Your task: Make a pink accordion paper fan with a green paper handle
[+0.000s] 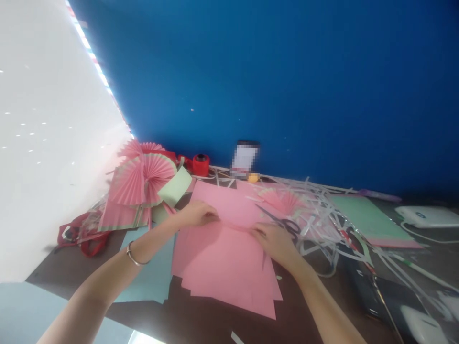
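Between my two hands stretches a narrow pink paper strip [234, 226], slightly blurred. My left hand [199, 213] pinches its left end, and my right hand [271, 240] pinches the right end. Whether the strip is folded, I cannot tell. Beneath it lie overlapping sheets of pink paper [229, 270], fanned at their lower edges. Dark-handled scissors [289, 225] rest just behind my right hand. A light blue-green sheet [148, 272] lies under my left forearm, which wears a metal bangle.
Pleated pink-and-green paper fans [143, 179] stand at the back left beside a red tape roll [201, 165]. White paper strips [324, 222] tangle on the right, next to green sheets [369, 217]. A white device [426, 217] sits far right. A blue wall [272, 86] rises behind.
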Demonstrator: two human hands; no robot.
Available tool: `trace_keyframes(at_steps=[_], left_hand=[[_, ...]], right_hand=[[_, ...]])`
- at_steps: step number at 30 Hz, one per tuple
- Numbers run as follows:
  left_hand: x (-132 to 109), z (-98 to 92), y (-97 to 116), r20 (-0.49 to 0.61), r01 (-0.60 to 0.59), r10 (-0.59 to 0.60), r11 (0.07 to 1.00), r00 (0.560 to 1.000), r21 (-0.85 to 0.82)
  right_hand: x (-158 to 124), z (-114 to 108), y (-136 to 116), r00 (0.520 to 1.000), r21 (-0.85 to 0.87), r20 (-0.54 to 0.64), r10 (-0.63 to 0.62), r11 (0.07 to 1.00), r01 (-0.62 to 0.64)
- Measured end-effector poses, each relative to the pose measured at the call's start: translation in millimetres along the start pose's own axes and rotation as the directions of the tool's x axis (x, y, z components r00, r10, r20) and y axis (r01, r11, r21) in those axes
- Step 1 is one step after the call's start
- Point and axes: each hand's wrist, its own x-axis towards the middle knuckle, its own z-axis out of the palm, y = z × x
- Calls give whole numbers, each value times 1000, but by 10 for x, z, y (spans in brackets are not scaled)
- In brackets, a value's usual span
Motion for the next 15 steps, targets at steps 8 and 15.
trace_keyframes(at_steps=[8,15], left_hand=[[172,109,273,25,-8,8,1000,1000,-4],[193,156,167,1,69,-69,989,998,-133]], right_hand=[[21,65,-76,999,162,-33,-38,986,43],[-44,155,21,965,383,-242,97,924,4]])
